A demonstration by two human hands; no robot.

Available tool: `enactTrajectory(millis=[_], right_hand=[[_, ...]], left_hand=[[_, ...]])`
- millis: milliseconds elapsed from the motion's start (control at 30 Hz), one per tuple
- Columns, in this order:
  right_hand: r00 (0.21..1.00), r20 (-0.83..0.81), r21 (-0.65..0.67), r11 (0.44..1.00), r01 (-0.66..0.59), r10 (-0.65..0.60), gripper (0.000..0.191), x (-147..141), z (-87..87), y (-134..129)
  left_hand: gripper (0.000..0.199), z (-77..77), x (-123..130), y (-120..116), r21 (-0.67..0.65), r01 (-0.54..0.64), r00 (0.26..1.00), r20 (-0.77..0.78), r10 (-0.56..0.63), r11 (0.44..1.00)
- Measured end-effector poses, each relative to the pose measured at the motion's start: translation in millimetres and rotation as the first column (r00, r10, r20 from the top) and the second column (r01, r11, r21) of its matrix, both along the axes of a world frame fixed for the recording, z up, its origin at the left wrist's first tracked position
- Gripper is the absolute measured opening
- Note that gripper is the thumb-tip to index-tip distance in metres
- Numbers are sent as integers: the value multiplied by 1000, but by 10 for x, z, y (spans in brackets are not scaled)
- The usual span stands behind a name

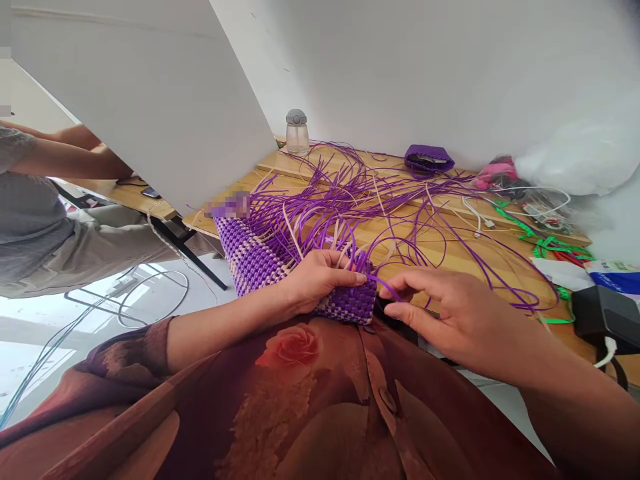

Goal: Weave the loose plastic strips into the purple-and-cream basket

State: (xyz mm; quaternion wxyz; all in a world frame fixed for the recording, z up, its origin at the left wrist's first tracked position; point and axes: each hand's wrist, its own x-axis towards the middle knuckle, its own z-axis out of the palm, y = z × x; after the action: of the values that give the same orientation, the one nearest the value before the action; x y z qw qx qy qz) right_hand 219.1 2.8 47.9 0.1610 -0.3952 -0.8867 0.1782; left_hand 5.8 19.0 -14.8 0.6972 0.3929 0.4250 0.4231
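Observation:
A woven basket (253, 250) in purple and cream strips lies at the table's near edge, against my clothing. Long loose purple strips (325, 200) fan out from it across the table. My left hand (320, 277) grips the basket's near corner, with thumb and fingers closed on its woven edge. Just right of that corner is my right hand (430, 310), its thumb and index finger close together around a purple strip (383, 283) that runs to the basket. The fingers of my left hand behind the weave are partly hidden.
A clear bottle with a grey lid (297, 133) stands at the back. Behind the strips sits a small purple woven pouch (429, 159). At right are a white cable (480, 220), green strips (550, 245) and a black box (607, 317). Another person's arm (70, 157) shows at left beyond a partition.

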Motion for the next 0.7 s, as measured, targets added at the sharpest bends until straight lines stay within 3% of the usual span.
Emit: enactTrajectory(millis=[167, 300, 400, 467, 600, 700], right_hand=[[974, -214, -109, 993, 50, -73, 24, -54, -34, 70], [911, -403, -301, 953, -46, -84, 27, -98, -75, 188], [842, -534, -436, 877, -201, -73, 22, -138, -118, 244], [825, -549, -541, 809, -230, -133, 20, -161, -176, 273], [756, -532, -653, 754, -79, -382, 31, -183, -341, 349], [739, -493, -681, 732, 1, -459, 35, -194, -408, 395]], left_hand=[[42, -26, -2, 0, 45, -6, 999, -49, 9, 999], [42, -44, 6, 10, 69, 13, 996, -92, -7, 998], [38, -58, 10, 15, 99, 29, 993, -115, -18, 995], [38, -69, 10, 14, 118, 25, 993, -119, -11, 993], [39, -93, 6, 11, 110, 35, 995, -97, -25, 993], [38, -103, 7, 10, 118, 36, 996, -91, -25, 992]])
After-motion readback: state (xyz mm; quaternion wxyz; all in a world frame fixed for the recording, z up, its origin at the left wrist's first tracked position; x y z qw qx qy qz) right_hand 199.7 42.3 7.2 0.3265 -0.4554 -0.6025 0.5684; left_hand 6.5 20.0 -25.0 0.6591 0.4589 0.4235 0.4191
